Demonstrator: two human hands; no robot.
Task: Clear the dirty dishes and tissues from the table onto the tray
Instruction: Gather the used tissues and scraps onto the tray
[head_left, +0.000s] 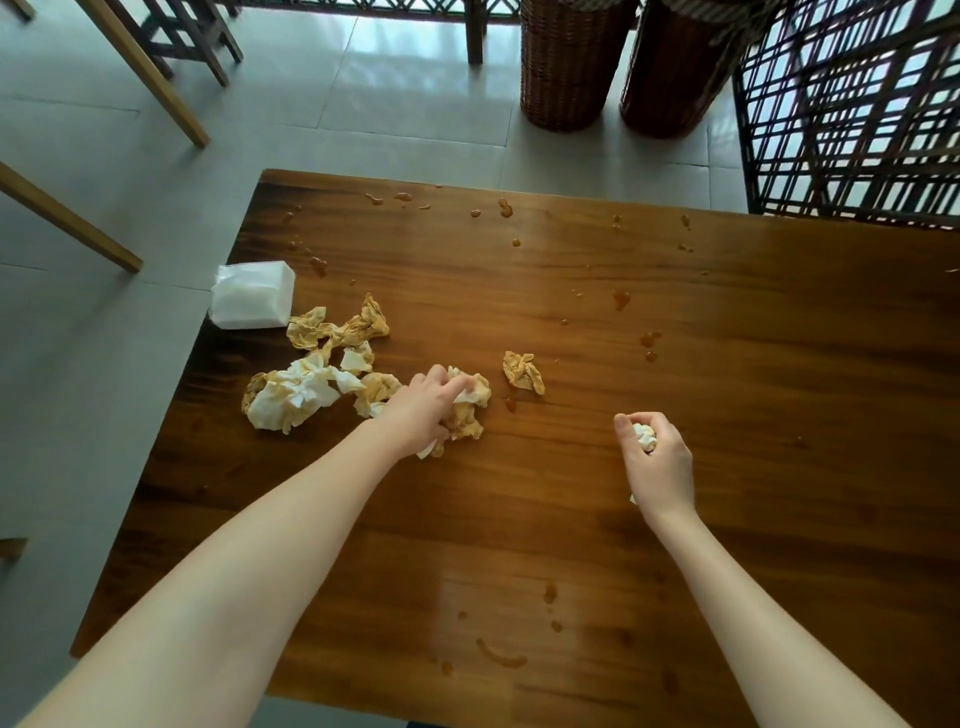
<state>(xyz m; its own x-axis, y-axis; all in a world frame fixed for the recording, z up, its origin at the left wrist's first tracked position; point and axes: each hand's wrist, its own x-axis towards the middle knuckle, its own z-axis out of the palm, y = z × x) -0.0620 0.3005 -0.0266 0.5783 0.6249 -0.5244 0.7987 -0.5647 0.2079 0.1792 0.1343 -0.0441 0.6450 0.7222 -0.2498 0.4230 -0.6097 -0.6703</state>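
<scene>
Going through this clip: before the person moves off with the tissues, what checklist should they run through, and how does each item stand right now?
1. Left hand has a grip on the stained tissue wad: ok, the fingers curl round it.
2. Right hand holds the small crumpled tissue: ok.
3. Tray within sight for the drop: not ok, none shows in this view.
4. Loose tissues all gathered: not ok. The lone tissue and the pile lie on the table.
5. Dishes cleared: cannot tell. None shows, but the table's right side is cut off.
</scene>
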